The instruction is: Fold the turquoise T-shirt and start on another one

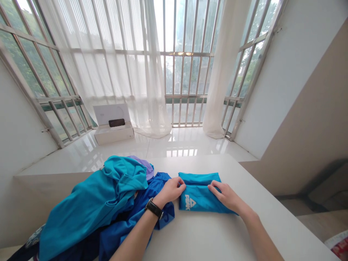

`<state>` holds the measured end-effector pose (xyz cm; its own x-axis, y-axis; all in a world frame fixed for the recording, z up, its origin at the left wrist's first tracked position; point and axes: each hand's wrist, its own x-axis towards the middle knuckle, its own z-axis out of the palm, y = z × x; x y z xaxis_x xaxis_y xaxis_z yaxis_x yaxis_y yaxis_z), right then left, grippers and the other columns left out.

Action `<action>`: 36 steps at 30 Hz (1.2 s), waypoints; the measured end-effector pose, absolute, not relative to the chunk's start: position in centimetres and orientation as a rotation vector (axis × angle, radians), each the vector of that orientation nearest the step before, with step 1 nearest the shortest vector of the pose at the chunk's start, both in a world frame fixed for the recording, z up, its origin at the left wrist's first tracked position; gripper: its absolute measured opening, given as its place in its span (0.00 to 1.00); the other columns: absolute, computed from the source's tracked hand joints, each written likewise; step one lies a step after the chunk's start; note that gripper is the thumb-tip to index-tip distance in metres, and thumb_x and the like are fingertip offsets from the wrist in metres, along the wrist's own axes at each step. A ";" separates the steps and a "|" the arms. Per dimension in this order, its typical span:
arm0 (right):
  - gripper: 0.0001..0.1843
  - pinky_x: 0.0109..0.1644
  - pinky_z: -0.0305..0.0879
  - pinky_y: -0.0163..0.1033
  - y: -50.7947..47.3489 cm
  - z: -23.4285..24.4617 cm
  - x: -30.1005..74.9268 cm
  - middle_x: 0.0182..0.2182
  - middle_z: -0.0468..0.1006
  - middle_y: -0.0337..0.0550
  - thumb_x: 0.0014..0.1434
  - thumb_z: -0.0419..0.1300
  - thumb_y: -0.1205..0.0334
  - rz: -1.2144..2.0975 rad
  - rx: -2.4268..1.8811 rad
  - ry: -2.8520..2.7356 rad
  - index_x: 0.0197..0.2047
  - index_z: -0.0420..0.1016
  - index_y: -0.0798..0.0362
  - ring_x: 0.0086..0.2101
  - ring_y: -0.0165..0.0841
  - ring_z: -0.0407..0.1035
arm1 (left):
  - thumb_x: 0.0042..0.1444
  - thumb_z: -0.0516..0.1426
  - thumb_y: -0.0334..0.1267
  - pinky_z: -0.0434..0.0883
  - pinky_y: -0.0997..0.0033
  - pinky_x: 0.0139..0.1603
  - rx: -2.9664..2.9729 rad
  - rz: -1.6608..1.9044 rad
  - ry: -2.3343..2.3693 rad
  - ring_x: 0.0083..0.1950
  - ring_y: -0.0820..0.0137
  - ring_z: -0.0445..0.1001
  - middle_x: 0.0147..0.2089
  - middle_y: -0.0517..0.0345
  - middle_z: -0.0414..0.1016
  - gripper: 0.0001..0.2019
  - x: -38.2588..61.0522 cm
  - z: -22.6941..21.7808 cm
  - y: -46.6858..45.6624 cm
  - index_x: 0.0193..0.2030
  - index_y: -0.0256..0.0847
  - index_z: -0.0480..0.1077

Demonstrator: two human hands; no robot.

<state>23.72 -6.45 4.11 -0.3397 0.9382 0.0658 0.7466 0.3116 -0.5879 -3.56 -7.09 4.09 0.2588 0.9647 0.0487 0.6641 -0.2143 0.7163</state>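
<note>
Left hand (170, 191) curled at the left end of a folded blue sports shirt (198, 194), can't tell if pinching it or just touching. Right hand (225, 197) lies open on the shirt's right part, not clenched. Shirt lies flat near the far edge of the white tabletop (217, 235), white PEAK logo and triangle mark readable on it. Just left of it, a heaped teal garment (95, 206), blue garment (152, 190) and lilac garment (141, 165); layers hard to separate, heap cut off by bottom frame edge. Black watch (153, 208) on left wrist. Beyond the tabletop: glossy white tile floor (190, 141), open white box (114, 132) holding a dark phone (116, 122), sheer curtains (108, 72), barred windows (187, 72).
</note>
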 end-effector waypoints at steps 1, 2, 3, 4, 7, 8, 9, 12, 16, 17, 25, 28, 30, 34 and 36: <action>0.24 0.36 0.62 0.39 -6.4 3.9 23.7 0.26 0.72 0.36 0.66 0.44 0.41 0.664 -1.501 -2.185 0.28 0.64 0.47 0.30 0.34 0.68 | 0.59 0.54 0.41 0.65 0.72 0.33 1.931 0.685 1.471 0.33 0.68 0.72 0.32 0.57 0.74 0.10 -3.5 4.1 -7.1 0.37 0.38 0.73; 0.23 0.36 0.63 0.40 -6.3 3.7 23.8 0.26 0.72 0.36 0.66 0.44 0.41 0.669 -1.510 -2.185 0.28 0.64 0.47 0.30 0.35 0.68 | 0.59 0.54 0.41 0.66 0.72 0.32 1.887 0.690 1.465 0.32 0.69 0.71 0.30 0.58 0.73 0.10 -3.5 4.1 -7.1 0.37 0.38 0.73; 0.23 0.37 0.63 0.40 -6.2 3.6 23.9 0.26 0.73 0.37 0.66 0.44 0.41 0.675 -1.520 -2.186 0.28 0.64 0.47 0.30 0.35 0.68 | 0.59 0.54 0.41 0.67 0.73 0.30 1.828 0.690 1.448 0.30 0.70 0.71 0.29 0.60 0.71 0.09 -3.5 4.1 -7.1 0.37 0.38 0.72; 0.23 0.37 0.64 0.41 -6.1 3.4 24.0 0.26 0.74 0.37 0.66 0.45 0.41 0.684 -1.527 -2.188 0.29 0.65 0.47 0.30 0.36 0.69 | 0.59 0.55 0.41 0.67 0.74 0.28 1.760 0.684 1.424 0.28 0.71 0.70 0.28 0.61 0.70 0.09 -3.4 4.1 -7.1 0.38 0.38 0.71; 0.21 0.40 0.66 0.42 -5.9 3.3 24.3 0.31 0.78 0.40 0.65 0.47 0.41 0.734 -1.516 -2.195 0.33 0.69 0.47 0.34 0.37 0.71 | 0.59 0.56 0.42 0.66 0.77 0.22 1.600 0.652 1.367 0.23 0.73 0.70 0.27 0.64 0.68 0.08 -3.3 4.1 -7.2 0.40 0.39 0.68; 0.20 0.41 0.66 0.42 -5.9 3.3 24.4 0.33 0.79 0.40 0.64 0.48 0.42 0.755 -1.503 -2.198 0.35 0.69 0.47 0.35 0.38 0.72 | 0.59 0.56 0.42 0.66 0.77 0.21 1.588 0.645 1.361 0.23 0.74 0.69 0.27 0.65 0.67 0.08 -3.3 4.1 -7.2 0.40 0.40 0.67; 0.19 0.42 0.67 0.42 -5.9 3.4 24.4 0.34 0.79 0.41 0.64 0.48 0.42 0.773 -1.491 -2.200 0.37 0.70 0.47 0.36 0.38 0.72 | 0.59 0.56 0.41 0.66 0.78 0.20 1.592 0.637 1.361 0.22 0.74 0.69 0.27 0.65 0.67 0.07 -3.4 4.1 -7.3 0.40 0.40 0.66; 0.19 0.44 0.67 0.42 -6.0 3.6 24.5 0.36 0.80 0.41 0.64 0.49 0.43 0.806 -1.494 -2.210 0.37 0.71 0.47 0.38 0.38 0.73 | 0.59 0.54 0.38 0.64 0.77 0.19 1.649 0.614 1.372 0.21 0.73 0.69 0.27 0.65 0.68 0.04 -3.5 3.8 -7.4 0.39 0.40 0.65; 0.23 0.41 0.66 0.42 -6.0 3.4 24.5 0.33 0.79 0.43 0.63 0.49 0.41 0.791 -1.560 -2.236 0.30 0.72 0.49 0.36 0.38 0.71 | 0.57 0.55 0.36 0.64 0.76 0.20 1.720 0.607 1.397 0.21 0.72 0.70 0.25 0.64 0.69 0.03 -3.7 3.4 -7.3 0.37 0.40 0.66; 0.24 0.40 0.65 0.41 -6.0 3.3 24.6 0.31 0.78 0.43 0.62 0.48 0.41 0.775 -1.579 -2.245 0.28 0.71 0.50 0.34 0.38 0.71 | 0.57 0.55 0.36 0.64 0.77 0.19 1.721 0.603 1.398 0.21 0.71 0.71 0.25 0.64 0.69 0.03 -3.7 3.4 -7.3 0.37 0.40 0.66; 0.22 0.35 0.62 0.38 -6.1 3.2 24.9 0.28 0.77 0.41 0.59 0.53 0.43 0.746 -1.644 -2.286 0.24 0.72 0.50 0.31 0.35 0.69 | 0.54 0.56 0.35 0.66 0.77 0.17 1.678 0.587 1.415 0.21 0.70 0.72 0.23 0.64 0.68 0.03 -3.7 3.6 -7.3 0.33 0.40 0.65; 0.21 0.35 0.62 0.38 -6.1 3.1 25.0 0.29 0.78 0.41 0.58 0.55 0.43 0.733 -1.684 -2.266 0.26 0.72 0.50 0.32 0.36 0.69 | 0.54 0.57 0.37 0.67 0.76 0.18 1.650 0.567 1.380 0.22 0.69 0.73 0.22 0.64 0.69 0.05 -3.9 3.7 -7.3 0.35 0.40 0.65; 0.20 0.35 0.62 0.39 -6.1 3.0 25.1 0.29 0.78 0.41 0.58 0.55 0.43 0.728 -1.691 -2.265 0.26 0.73 0.50 0.32 0.36 0.70 | 0.54 0.59 0.40 0.68 0.75 0.19 1.614 0.528 1.357 0.22 0.68 0.74 0.22 0.64 0.70 0.10 -4.2 4.1 -7.3 0.40 0.40 0.64; 0.20 0.36 0.62 0.39 -6.1 2.8 25.1 0.30 0.78 0.42 0.60 0.53 0.44 0.715 -1.689 -2.297 0.27 0.72 0.50 0.33 0.36 0.71 | 0.48 0.65 0.45 0.69 0.73 0.22 1.601 0.461 1.284 0.25 0.66 0.75 0.26 0.63 0.72 0.23 -4.6 5.0 -7.6 0.47 0.40 0.62; 0.20 0.37 0.62 0.39 -6.1 2.7 25.2 0.31 0.78 0.42 0.60 0.53 0.44 0.716 -1.701 -2.300 0.27 0.72 0.50 0.34 0.37 0.71 | 0.47 0.65 0.44 0.67 0.74 0.22 1.604 0.456 1.268 0.25 0.68 0.73 0.26 0.65 0.71 0.23 -4.6 5.1 -7.6 0.46 0.40 0.62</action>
